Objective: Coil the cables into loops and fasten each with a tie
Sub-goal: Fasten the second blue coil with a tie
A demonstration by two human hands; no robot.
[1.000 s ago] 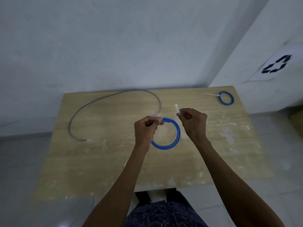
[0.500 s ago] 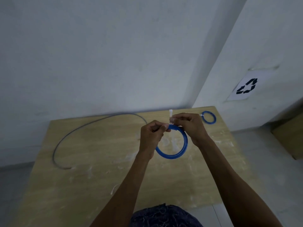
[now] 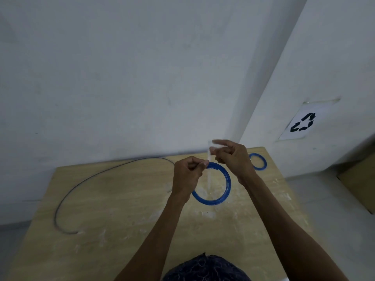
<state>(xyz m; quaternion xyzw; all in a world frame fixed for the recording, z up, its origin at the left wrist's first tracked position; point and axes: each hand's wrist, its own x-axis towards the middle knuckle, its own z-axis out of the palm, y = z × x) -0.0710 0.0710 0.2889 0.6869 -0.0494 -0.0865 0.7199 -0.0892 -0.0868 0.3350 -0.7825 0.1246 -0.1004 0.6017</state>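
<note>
Blue cable coil [image 3: 223, 197] pinched by left hand [image 3: 187, 175] fingers, right hand [image 3: 233, 157] fingers pinching white tie [image 3: 208, 156].

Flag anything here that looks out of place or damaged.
The thin grey cable sprawls uncoiled across the pale wooden table's left side, unlike the held blue coil and the small blue coil at the far corner. Whitish smears blotch the tabletop. Nothing spilled or broken.

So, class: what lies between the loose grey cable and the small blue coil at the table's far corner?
Head view: the left hand and right hand, holding a larger blue coil and white tie.
</note>
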